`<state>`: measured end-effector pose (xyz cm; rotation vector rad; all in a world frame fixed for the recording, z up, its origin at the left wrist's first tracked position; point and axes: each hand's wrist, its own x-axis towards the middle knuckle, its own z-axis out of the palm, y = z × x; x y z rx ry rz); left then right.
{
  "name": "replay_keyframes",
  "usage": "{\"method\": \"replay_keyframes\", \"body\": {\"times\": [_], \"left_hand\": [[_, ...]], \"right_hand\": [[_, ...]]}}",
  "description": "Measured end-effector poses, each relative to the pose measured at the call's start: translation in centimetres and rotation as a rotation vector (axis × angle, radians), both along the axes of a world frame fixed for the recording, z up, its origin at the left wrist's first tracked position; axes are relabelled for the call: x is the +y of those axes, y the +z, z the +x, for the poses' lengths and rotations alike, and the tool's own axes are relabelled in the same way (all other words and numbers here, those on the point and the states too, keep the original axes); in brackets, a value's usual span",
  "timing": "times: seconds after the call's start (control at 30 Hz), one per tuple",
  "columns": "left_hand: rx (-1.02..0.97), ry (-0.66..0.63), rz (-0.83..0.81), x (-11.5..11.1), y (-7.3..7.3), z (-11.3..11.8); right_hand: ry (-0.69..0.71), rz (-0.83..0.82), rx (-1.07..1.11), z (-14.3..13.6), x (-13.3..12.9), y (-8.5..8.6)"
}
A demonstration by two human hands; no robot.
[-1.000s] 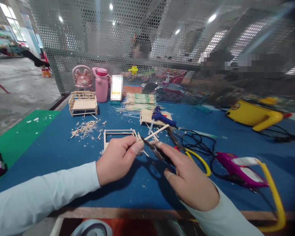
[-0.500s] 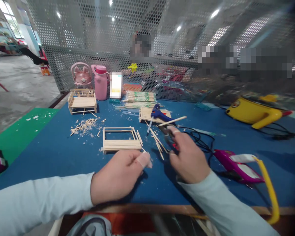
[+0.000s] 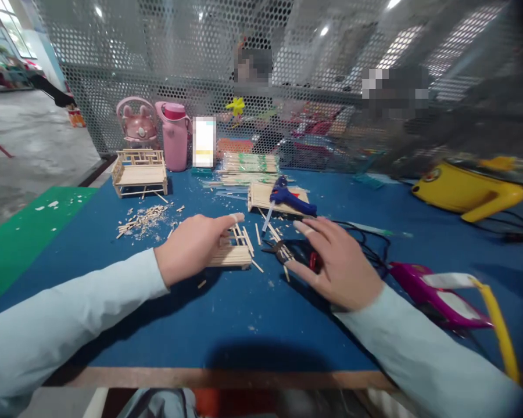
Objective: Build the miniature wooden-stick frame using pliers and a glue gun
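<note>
My left hand (image 3: 196, 247) is over the small stick frame (image 3: 235, 256), its fingers curled and partly hidden, thumb and index pressed together; what they hold, if anything, cannot be made out. Fingers spread, my right hand (image 3: 333, 261) hovers by dark pliers (image 3: 283, 249) with a bit of red on the handle, which lie on thin sticks. A blue glue gun (image 3: 292, 200) rests on a flat stick panel (image 3: 261, 196) beyond the hands. Short loose sticks (image 3: 248, 241) lie beside the frame.
A stick-built bench (image 3: 140, 174), offcuts (image 3: 142, 220), a pink bottle (image 3: 175, 139) and bundled sticks (image 3: 250, 164) are farther back. At right are a purple tool (image 3: 436, 296) with a yellow strip, black cables and a yellow pot (image 3: 466, 188). Mesh screen (image 3: 309, 125) stands behind.
My left hand has moved up and left over the frame. My right hand has opened and let go of the pliers, which now lie on the table. The view has shifted slightly.
</note>
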<state>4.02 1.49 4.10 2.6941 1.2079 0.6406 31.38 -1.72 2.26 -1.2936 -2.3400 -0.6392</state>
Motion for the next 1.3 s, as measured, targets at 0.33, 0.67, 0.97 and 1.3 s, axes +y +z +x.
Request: {"method": "replay_keyframes", "body": {"times": [0.33,0.67,0.97,1.3], "left_hand": [[-0.074,-0.147,0.081,-0.9,-0.5,0.9],[-0.024,-0.071,0.014,-1.0,-1.0,-0.5],[-0.045,-0.204,0.019,-2.7,-0.9,-0.1],[-0.357,-0.030,0.085,-2.0,0.4,-2.0]], "right_hand": [[0.231,-0.192,0.078,-5.8,-0.5,2.4],[-0.183,-0.251,0.009,3.7,-8.5,-4.1],[-0.128,-0.149,-0.177,-0.8,-5.7,1.2],[0.246,-0.297,0.237,-5.9,1.5,1.5]]}}
